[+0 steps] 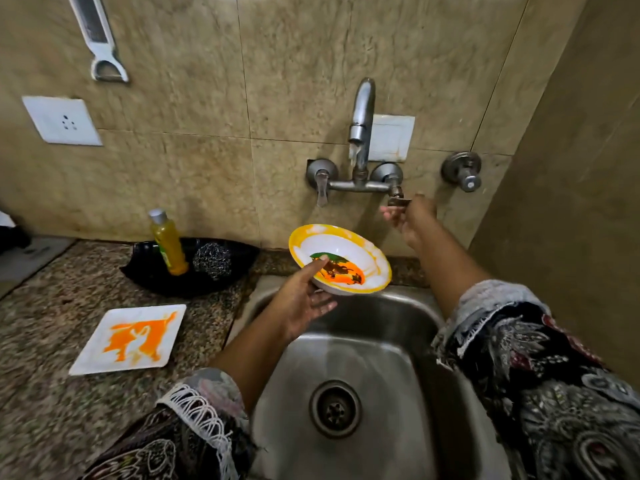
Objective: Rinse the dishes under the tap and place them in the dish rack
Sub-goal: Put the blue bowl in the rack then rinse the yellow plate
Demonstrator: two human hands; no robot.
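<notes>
The left hand [301, 299] grips the near rim of a yellow-edged bowl [341, 259], thumb inside, fingers spread beneath, holding it tilted above the sink [363, 341] by its back edge. The right hand [410, 216] closes its fingers around the tap's [362, 133] right handle [398, 201]. A smeared square plate [130, 339] lies left on the counter [52, 341], well apart; the basin below is open.

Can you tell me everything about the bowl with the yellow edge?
The bowl is round and shallow, white inside with a blotchy yellow rim. It looks like plastic or melamine. Orange sauce, dark brown bits and a green smear sit in its bottom, so it is still dirty. The left hand holds it tilted above the back edge of the sink, thumb on the inside, fingers underneath. No water touches it yet.
</notes>
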